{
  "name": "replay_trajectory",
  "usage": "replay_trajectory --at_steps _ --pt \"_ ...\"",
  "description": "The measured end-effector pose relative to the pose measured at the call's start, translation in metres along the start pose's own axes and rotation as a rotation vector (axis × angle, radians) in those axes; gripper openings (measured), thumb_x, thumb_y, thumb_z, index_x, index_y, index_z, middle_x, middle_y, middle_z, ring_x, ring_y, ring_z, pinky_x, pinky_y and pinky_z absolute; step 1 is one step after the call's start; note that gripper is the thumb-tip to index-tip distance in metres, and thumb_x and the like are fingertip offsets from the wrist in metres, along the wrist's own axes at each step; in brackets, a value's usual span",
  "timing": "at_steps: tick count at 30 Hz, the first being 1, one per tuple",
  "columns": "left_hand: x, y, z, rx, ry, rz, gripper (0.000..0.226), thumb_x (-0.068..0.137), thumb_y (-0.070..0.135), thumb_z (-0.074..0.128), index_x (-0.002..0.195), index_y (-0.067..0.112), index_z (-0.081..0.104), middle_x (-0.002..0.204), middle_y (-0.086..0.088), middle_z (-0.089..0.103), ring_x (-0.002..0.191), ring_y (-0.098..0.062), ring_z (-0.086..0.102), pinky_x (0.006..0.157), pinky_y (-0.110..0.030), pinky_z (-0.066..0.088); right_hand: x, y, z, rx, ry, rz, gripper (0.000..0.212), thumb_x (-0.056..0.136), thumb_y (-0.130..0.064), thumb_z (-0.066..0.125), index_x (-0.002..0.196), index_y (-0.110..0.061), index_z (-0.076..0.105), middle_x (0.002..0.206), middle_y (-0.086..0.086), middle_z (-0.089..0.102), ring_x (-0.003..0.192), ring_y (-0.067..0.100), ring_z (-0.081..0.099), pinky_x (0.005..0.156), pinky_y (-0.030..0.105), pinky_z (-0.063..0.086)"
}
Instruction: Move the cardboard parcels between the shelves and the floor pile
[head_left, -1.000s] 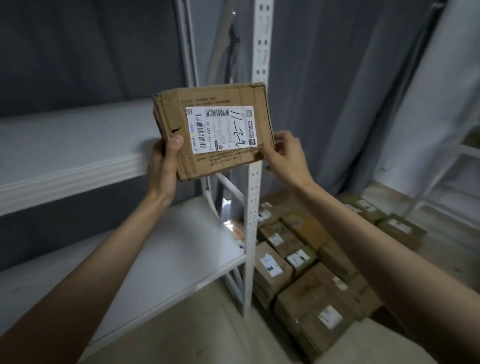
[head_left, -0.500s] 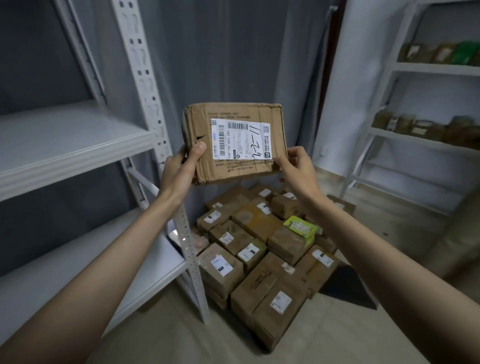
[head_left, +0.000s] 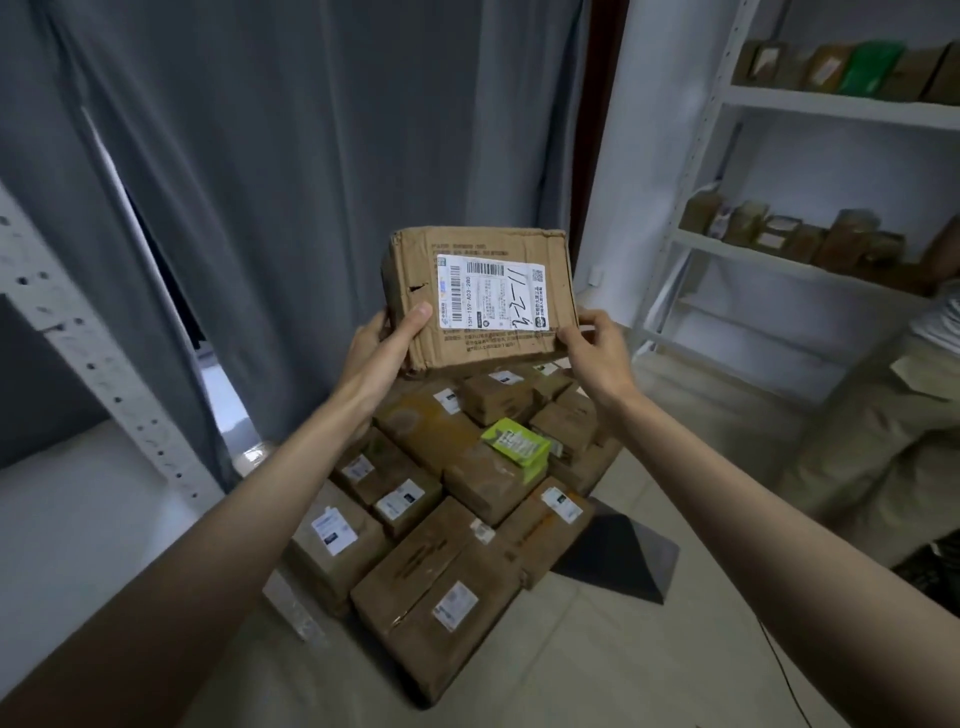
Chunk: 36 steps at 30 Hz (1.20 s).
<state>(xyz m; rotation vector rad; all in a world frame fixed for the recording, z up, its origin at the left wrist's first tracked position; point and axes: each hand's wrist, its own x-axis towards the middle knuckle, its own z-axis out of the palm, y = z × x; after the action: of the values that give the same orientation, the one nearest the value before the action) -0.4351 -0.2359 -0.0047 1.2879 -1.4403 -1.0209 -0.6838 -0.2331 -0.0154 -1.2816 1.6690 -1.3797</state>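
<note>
I hold a worn cardboard parcel (head_left: 480, 296) with a white shipping label and handwritten marks up in front of me, above the floor pile. My left hand (head_left: 387, 340) grips its lower left corner, thumb on the front face. My right hand (head_left: 597, 348) pinches its lower right edge. Below it the floor pile (head_left: 441, 519) of several brown labelled parcels spreads over the tiles, with one lime-green parcel (head_left: 517, 441) on top. The white shelf unit (head_left: 62, 499) I face away from stands at the left edge.
A grey curtain (head_left: 311, 156) hangs behind the pile. At the right, a white rack (head_left: 810, 260) carries several parcels on its upper shelves. A person in beige trousers (head_left: 883, 441) stands at the far right. A dark mat (head_left: 618, 561) lies beside the pile.
The view has swung right, from the left shelf unit to the floor pile. The parcel stays in both hands at the same height and now hangs over the pile.
</note>
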Motion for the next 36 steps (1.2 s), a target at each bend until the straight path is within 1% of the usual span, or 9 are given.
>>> replay_trajectory --at_steps 4,9,12,18,23,26,29,33,36 --pt "0.027 -0.011 0.046 -0.004 -0.013 -0.050 0.062 0.086 0.072 0.055 0.135 0.035 0.053 0.104 0.030 0.061 0.090 0.016 0.056 0.077 -0.011 0.042 0.035 0.032 -0.019 0.004 0.027 0.057 0.030 0.100 -0.037 0.057 0.120 -0.015 0.059 0.126 0.012 0.059 0.108 0.024 0.064 0.095 0.048 0.056" --pt "0.076 -0.042 0.101 -0.006 -0.017 -0.151 0.057 0.084 0.073 0.058 0.127 0.036 0.051 0.102 0.027 0.065 0.097 0.005 0.061 0.084 -0.021 0.046 0.079 0.080 -0.034 -0.016 0.060 0.166 0.025 0.099 -0.038 0.055 0.116 -0.020 0.058 0.125 0.012 0.060 0.111 0.025 0.063 0.099 0.051 0.053" --pt "0.111 -0.067 0.137 -0.028 -0.043 -0.201 0.044 0.086 0.067 0.060 0.117 0.036 0.053 0.082 0.033 0.068 0.081 0.013 0.065 0.071 -0.018 0.047 0.110 0.113 -0.043 -0.043 0.066 0.223 0.031 0.099 -0.039 0.056 0.121 -0.018 0.058 0.126 0.012 0.060 0.113 0.025 0.061 0.102 0.051 0.051" --pt "0.185 -0.118 0.209 -0.200 -0.124 -0.343 0.004 0.096 0.039 0.064 0.095 0.036 0.062 0.076 0.029 0.071 0.069 0.012 0.067 0.047 -0.012 0.050 0.185 0.172 -0.052 -0.137 0.052 0.360 0.031 0.099 -0.031 0.056 0.125 -0.013 0.055 0.128 0.015 0.059 0.123 0.030 0.056 0.105 0.050 0.048" --pt "0.234 -0.157 0.247 -0.207 -0.202 -0.432 0.011 0.099 0.037 0.060 0.099 0.030 0.068 0.087 0.017 0.076 0.072 0.005 0.071 0.050 -0.015 0.053 0.238 0.214 -0.050 -0.170 0.049 0.437 0.035 0.100 -0.024 0.057 0.129 -0.007 0.053 0.131 0.015 0.058 0.110 0.028 0.063 0.100 0.049 0.052" --pt "0.248 -0.179 0.260 -0.169 -0.228 -0.537 0.045 0.094 0.049 0.062 0.132 0.026 0.055 0.113 0.009 0.072 0.092 -0.004 0.070 0.066 -0.029 0.059 0.256 0.237 -0.050 -0.182 0.043 0.494 0.036 0.099 -0.024 0.058 0.132 -0.010 0.053 0.125 0.015 0.062 0.109 0.027 0.064 0.098 0.052 0.053" --pt "0.258 -0.206 0.278 -0.114 -0.264 -0.601 0.066 0.088 0.064 0.060 0.144 0.030 0.046 0.121 0.012 0.068 0.105 -0.010 0.068 0.078 -0.033 0.059 0.279 0.264 -0.049 -0.223 0.002 0.536 0.041 0.096 -0.023 0.059 0.134 -0.012 0.051 0.125 0.017 0.059 0.115 0.033 0.060 0.102 0.054 0.050" --pt "0.268 -0.246 0.312 -0.077 -0.205 -0.727 0.066 0.085 0.070 0.059 0.138 0.032 0.053 0.116 0.011 0.070 0.103 -0.011 0.067 0.087 -0.037 0.056 0.307 0.310 -0.047 -0.322 -0.068 0.553 0.047 0.094 -0.028 0.063 0.138 -0.018 0.049 0.115 0.000 0.040 0.119 0.032 0.055 0.106 0.049 0.046" --pt "0.269 -0.278 0.341 -0.116 -0.166 -0.850 0.047 0.092 0.061 0.056 0.130 0.033 0.057 0.106 0.017 0.067 0.090 -0.001 0.060 0.078 -0.027 0.050 0.325 0.354 -0.044 -0.373 -0.142 0.597 0.044 0.094 -0.027 0.063 0.135 -0.021 0.051 0.115 0.001 0.035 0.118 0.033 0.055 0.105 0.049 0.048"
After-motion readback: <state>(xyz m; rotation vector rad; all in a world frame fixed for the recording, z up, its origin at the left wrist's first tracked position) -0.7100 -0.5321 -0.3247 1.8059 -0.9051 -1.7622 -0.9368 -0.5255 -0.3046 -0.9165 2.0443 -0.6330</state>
